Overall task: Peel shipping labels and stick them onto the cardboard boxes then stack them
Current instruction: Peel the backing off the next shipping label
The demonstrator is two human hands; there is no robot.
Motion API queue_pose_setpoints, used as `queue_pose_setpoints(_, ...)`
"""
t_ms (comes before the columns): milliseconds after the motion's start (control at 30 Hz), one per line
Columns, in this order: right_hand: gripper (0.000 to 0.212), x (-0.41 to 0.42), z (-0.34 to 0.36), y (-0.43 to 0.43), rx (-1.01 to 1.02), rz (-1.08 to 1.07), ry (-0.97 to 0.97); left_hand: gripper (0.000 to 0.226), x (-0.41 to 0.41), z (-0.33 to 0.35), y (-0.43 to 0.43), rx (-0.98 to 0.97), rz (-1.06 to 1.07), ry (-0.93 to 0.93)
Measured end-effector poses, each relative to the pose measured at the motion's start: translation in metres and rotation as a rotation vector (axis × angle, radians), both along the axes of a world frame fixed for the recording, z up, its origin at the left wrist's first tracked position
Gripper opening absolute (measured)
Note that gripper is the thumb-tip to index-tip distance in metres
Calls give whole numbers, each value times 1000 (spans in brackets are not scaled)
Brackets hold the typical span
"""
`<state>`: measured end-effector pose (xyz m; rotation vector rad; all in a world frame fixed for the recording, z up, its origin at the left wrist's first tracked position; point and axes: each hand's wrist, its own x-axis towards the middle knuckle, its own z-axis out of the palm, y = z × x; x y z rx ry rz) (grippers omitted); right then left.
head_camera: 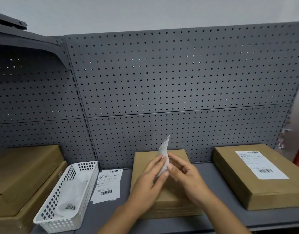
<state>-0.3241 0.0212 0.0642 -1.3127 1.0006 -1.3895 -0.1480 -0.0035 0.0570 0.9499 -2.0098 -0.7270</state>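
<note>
A white shipping label [164,150] stands nearly upright and edge-on above a plain cardboard box [143,164] in the middle of the shelf. My left hand [150,181] and my right hand [184,174] both pinch the label's lower end with their fingertips. To the right lies another cardboard box [238,188] with a label [261,164] stuck flat on its top. A small pile of loose labels [108,184] lies on the shelf left of the middle box.
A white perforated basket [84,186] holding backing sheets sits left of the loose labels. Plain cardboard boxes [18,174] are stacked at the far left. A grey pegboard wall [162,81] stands behind the grey shelf [209,169].
</note>
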Motion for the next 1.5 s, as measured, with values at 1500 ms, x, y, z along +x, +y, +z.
queue_pose_setpoints(1500,52,11,-13,4,-125,-91,-22,47,10,7,24,151,-137,74)
